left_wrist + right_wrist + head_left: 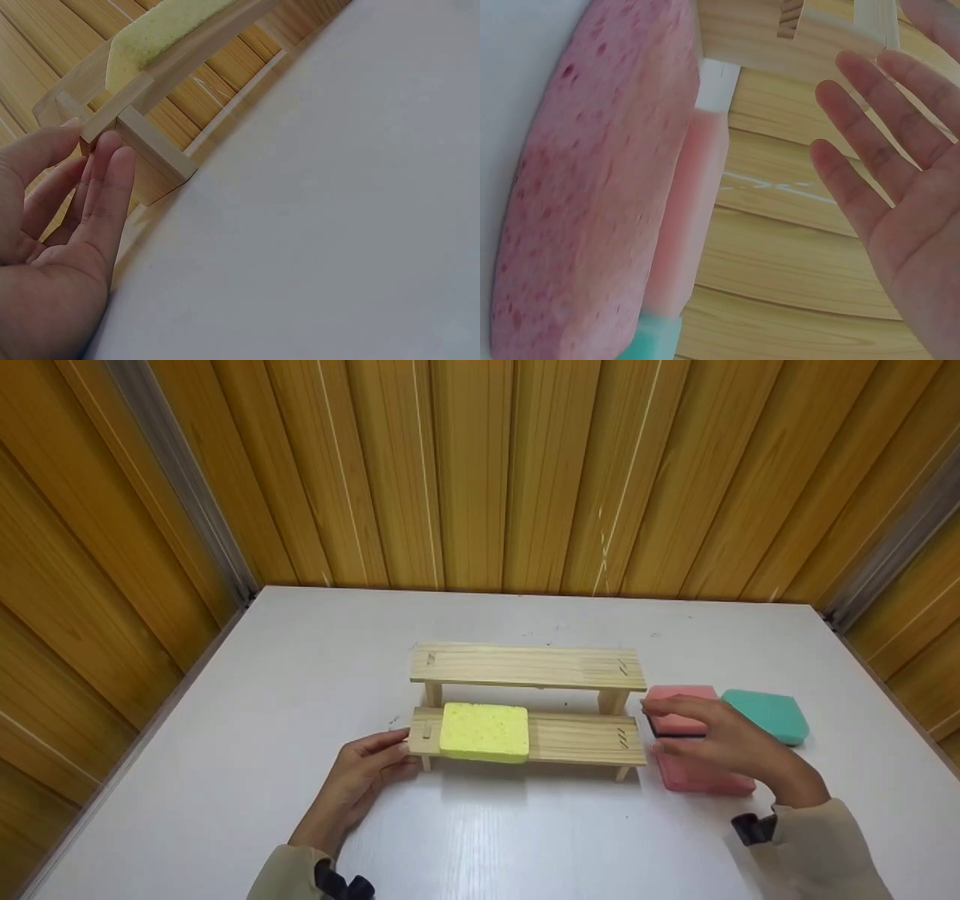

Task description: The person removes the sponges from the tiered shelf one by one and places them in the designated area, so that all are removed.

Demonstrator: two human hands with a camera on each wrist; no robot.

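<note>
A two-tier wooden rack (525, 665) stands on the white table, and a yellow sponge (484, 731) lies on the left part of its lower shelf. My left hand (365, 772) pinches the left end of that lower shelf; the left wrist view shows the thumb and fingertips at the board's end (112, 112). Over the pink sponges at the rack's right, my right hand (724, 735) hovers with fingers spread and holds nothing. One pink sponge (682, 695) lies behind it and a darker pink sponge (709, 781) in front, both partly hidden by the hand.
A teal sponge (769, 716) lies right of the pink ones. The white table (187, 780) ends at a wood-panelled wall (480, 472) behind, with similar panels at both sides.
</note>
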